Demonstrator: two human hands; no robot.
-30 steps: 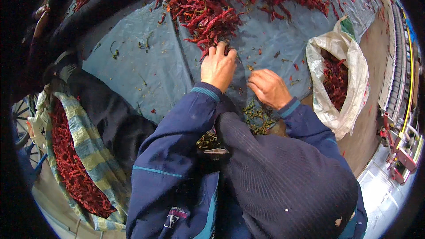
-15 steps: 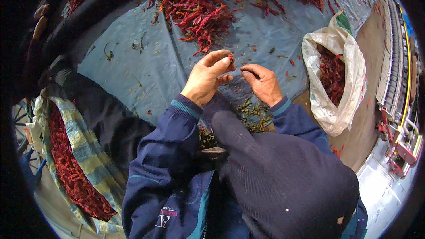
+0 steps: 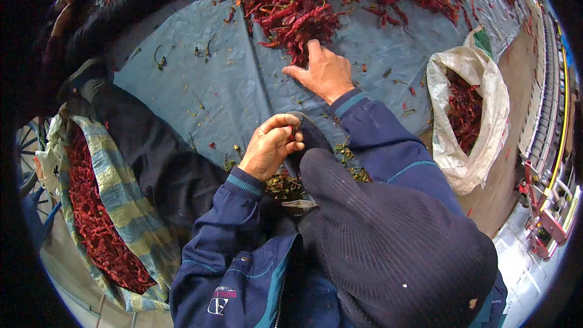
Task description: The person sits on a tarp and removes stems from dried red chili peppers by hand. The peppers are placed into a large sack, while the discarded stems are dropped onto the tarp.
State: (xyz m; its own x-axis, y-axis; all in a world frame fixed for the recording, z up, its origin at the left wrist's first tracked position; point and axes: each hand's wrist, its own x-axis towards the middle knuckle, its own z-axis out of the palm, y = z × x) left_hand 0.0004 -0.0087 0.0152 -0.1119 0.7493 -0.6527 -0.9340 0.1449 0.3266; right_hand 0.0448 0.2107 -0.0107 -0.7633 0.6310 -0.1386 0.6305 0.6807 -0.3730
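Observation:
My left hand [image 3: 270, 146] is low in the middle, fingers closed round a small dark red piece, apparently of dried chilli. My right hand [image 3: 325, 76] reaches forward with fingers apart, at the lower edge of a heap of dried red chillies [image 3: 294, 15] lying on a blue-grey plastic sheet [image 3: 188, 103]; whether its fingertips touch a pod cannot be told. Green and brown stems [image 3: 276, 185] lie below my left hand, partly hidden by my knee.
A white woven sack [image 3: 489, 115] of chillies stands at the right, a striped sack [image 3: 127, 200] of chillies at the left. A co-worker's hand [image 3: 62, 19] and dark-clothed legs show at upper left. Spoked wheel at far left edge; rollered metal machine [image 3: 552, 206] at far right.
My left hand has come down toward me from the heap, fingers closed on the small piece. My right hand has moved forward and up to the heap, its fingers opening.

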